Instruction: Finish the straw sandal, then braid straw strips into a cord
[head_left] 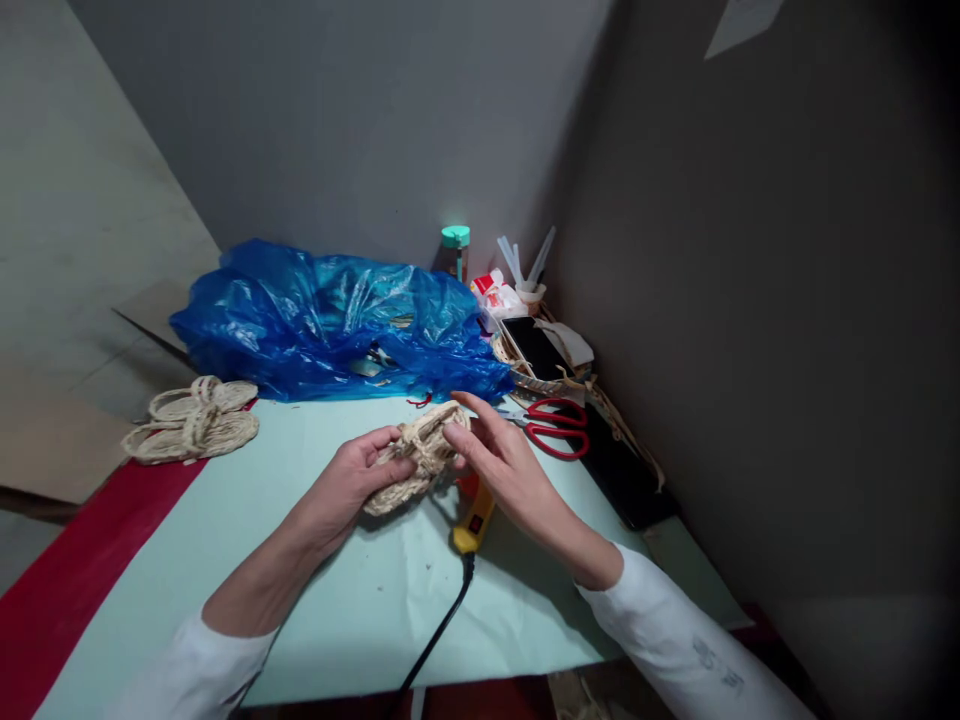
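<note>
A small woven straw sandal (420,455) is held up over the pale green table cover, tilted between both hands. My left hand (360,475) grips its lower left end, thumb on top. On the upper right end, my right hand (495,450) has its thumb and fingers closed around the edge. Below the sandal lies a yellow hot glue gun (472,520), its front part hidden behind the right hand and its black cord running to the table's front edge. Red-handled scissors (557,430) rest just right of my right hand.
A pair of straw sandals (199,420) sits at the left table edge on a red strip. Behind, a blue plastic bag (322,320) spreads wide. At the back right are a green-lidded jar (455,250), a basket with a phone (536,348) on it, and a black flat object (626,475).
</note>
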